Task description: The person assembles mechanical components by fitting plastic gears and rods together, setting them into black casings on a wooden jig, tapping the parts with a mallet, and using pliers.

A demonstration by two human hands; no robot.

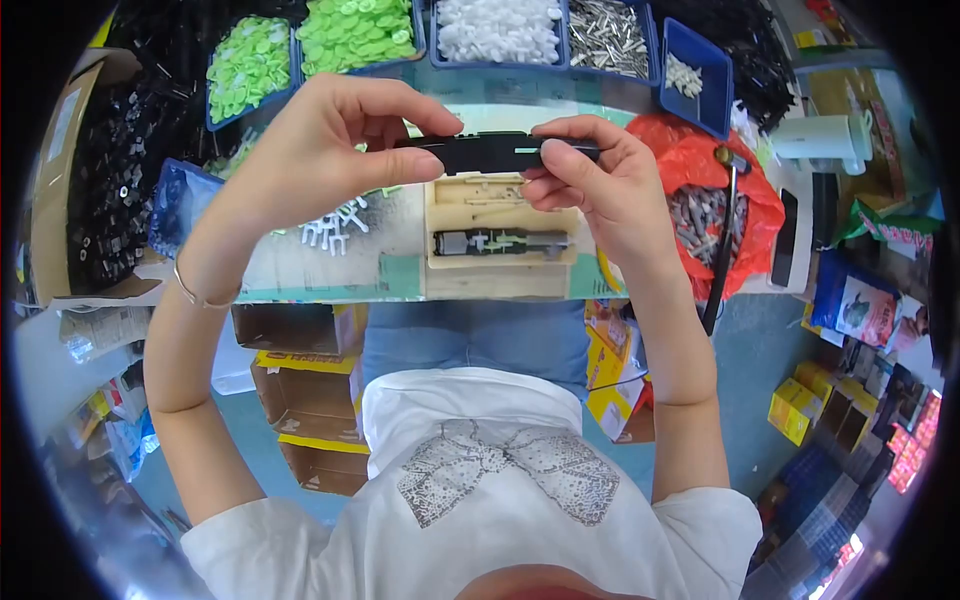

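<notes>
Between my two hands, above the table, I hold a long black plastic casing [490, 152] with a small pale green mark near its right end. My left hand [350, 135] pinches its left end between thumb and fingers. The right end sits between the thumb and fingers of my right hand [598, 170]. Below the casing lies a cream-coloured fixture [440, 205], and another black casing [505, 243] with white and metal parts rests in its lower slot. Small white branched pieces [338, 228] lie on the table left of the fixture.
Blue bins along the back hold green discs [358, 32], white pieces [497, 30], metal pins [607, 38] and small white parts [684, 76]. At right, a red bag [755, 205] of grey parts has a black-handled hammer [722, 240] across it. A cardboard box [60, 200] of black pieces stands left.
</notes>
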